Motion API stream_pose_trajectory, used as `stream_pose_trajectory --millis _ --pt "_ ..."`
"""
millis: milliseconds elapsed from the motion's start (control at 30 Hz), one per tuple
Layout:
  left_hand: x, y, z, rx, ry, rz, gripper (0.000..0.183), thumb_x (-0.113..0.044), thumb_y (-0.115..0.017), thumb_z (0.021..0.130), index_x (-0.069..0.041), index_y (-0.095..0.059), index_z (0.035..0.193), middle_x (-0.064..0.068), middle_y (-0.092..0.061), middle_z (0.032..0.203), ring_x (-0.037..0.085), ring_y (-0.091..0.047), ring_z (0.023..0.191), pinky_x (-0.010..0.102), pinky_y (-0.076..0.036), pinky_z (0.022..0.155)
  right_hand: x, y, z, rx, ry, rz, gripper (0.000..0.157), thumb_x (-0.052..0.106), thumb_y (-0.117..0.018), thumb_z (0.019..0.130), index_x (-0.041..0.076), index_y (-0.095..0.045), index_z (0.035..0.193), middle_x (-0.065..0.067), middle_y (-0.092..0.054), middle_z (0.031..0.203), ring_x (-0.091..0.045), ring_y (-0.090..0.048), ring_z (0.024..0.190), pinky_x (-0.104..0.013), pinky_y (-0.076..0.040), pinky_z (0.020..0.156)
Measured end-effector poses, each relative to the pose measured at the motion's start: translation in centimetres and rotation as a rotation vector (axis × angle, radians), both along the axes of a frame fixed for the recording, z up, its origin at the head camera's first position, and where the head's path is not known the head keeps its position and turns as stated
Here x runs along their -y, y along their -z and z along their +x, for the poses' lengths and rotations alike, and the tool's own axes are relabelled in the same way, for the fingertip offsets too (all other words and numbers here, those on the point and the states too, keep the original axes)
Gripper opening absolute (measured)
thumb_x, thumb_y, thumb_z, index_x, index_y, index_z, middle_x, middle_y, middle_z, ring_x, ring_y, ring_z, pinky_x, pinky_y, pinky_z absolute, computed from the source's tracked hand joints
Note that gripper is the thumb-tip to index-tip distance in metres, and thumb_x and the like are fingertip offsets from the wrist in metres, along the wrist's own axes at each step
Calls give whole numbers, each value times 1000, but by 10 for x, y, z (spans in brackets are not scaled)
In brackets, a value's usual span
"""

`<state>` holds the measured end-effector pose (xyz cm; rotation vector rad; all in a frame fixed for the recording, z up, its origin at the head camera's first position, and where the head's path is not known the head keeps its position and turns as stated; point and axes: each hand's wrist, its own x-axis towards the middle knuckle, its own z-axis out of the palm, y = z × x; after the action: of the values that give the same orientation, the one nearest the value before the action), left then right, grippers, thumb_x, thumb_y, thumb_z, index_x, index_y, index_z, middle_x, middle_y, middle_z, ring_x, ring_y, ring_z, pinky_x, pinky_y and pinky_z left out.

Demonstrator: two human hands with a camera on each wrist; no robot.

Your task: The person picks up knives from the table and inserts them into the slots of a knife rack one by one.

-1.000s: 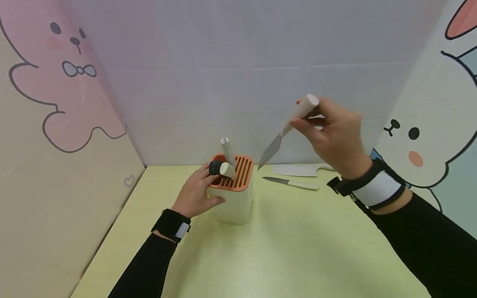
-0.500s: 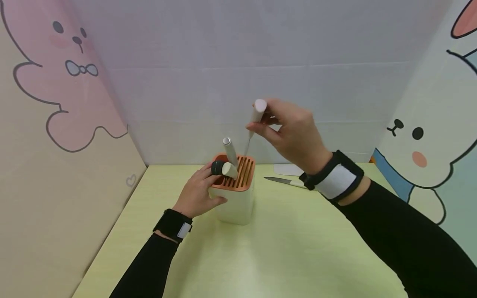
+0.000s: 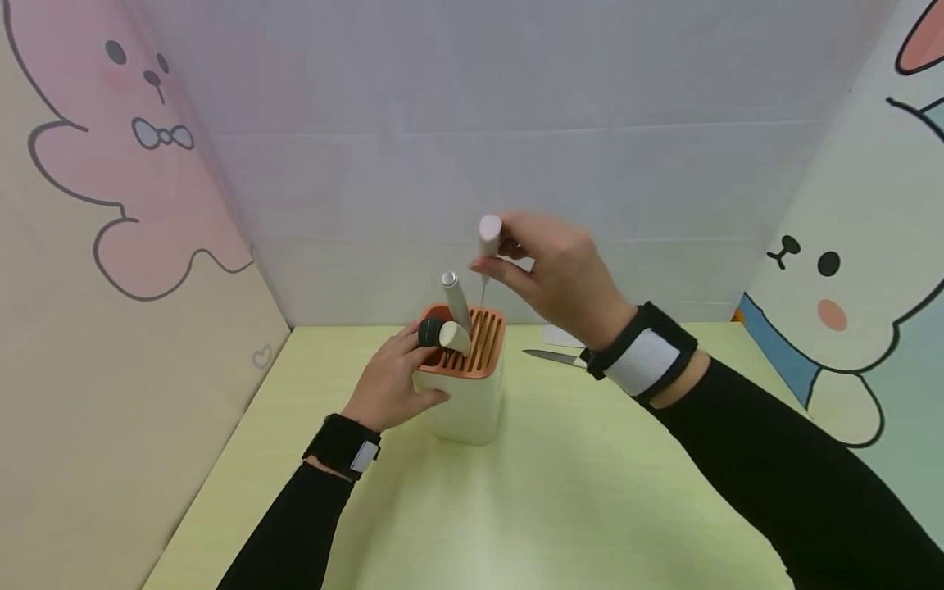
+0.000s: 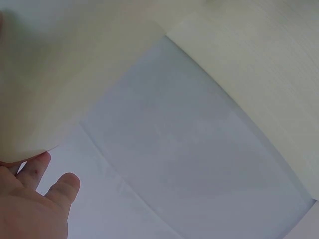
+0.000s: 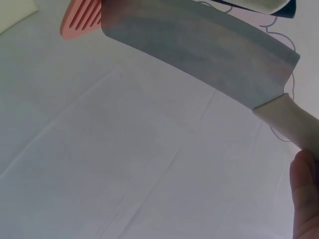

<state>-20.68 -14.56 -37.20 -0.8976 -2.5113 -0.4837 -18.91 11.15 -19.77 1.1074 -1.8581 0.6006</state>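
Note:
A white knife block [image 3: 465,414] with an orange slotted top [image 3: 483,348] stands on the table. My left hand [image 3: 394,381] holds its left side, thumb on the front and fingers up by the rim. Above the slots, my right hand [image 3: 553,266] pinches the white handle of a kitchen knife [image 3: 488,236], its blade pointing down. The right wrist view shows the broad steel blade [image 5: 199,50] with its end overlapping the orange slots. A white handle with a silver end [image 3: 456,299], a black handle [image 3: 430,333] and a cream handle [image 3: 454,337] stick out of the block.
Right of the block lies a small knife [image 3: 551,356] with a dark blade, partly hidden by my right wrist. Behind it a cleaver's blade [image 3: 560,336] shows in part. A pale wall [image 3: 354,205] stands at the table's back, with cartoon-printed panels at both sides.
My right hand has carried the kitchen knife left and slightly down, from right of the block to above its slots, turning the blade more upright. My left hand has stayed on the block.

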Motion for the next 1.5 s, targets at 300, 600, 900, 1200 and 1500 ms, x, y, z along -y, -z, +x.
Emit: stream_pose_trajectory --millis 300,600,900,1200,1500 --pt "1 1 0 -14 4 0 72 -44 -80 63 -15 -58 126 5 -52 133 26 -28 135 50 -30 108 9 13 -10 17 -18 34 30 33 -70 79 7 -61 91 -1 -64 79 -9 -60 72 -25 -54 63" --pt "0 1 0 -11 14 5 77 -46 -79 64 -18 -54 131 4 -51 135 25 -27 136 49 -31 108 15 31 -18 57 -37 91 29 30 -70 80 7 -60 94 1 -66 82 -10 -63 72 -24 -54 62" --pt "1 0 -1 -20 23 6 79 -45 -79 64 -20 -51 134 3 -50 134 25 -28 135 47 -30 108 16 47 -23 107 8 159 31 24 -71 79 4 -58 98 -5 -65 84 -14 -63 70 -24 -55 59" --pt "0 1 -1 -31 20 6 78 -45 -80 63 -20 -53 132 3 -51 134 25 -29 135 47 -31 108 17 68 -33 153 26 176 32 22 -71 79 5 -58 103 -7 -67 90 -14 -65 73 -25 -56 62" --pt "-1 2 -2 -37 25 6 77 -44 -80 63 -19 -54 131 3 -52 133 25 -28 135 47 -31 108 19 85 -39 214 42 179 30 24 -70 80 6 -60 102 -6 -68 90 -16 -66 75 -25 -57 61"
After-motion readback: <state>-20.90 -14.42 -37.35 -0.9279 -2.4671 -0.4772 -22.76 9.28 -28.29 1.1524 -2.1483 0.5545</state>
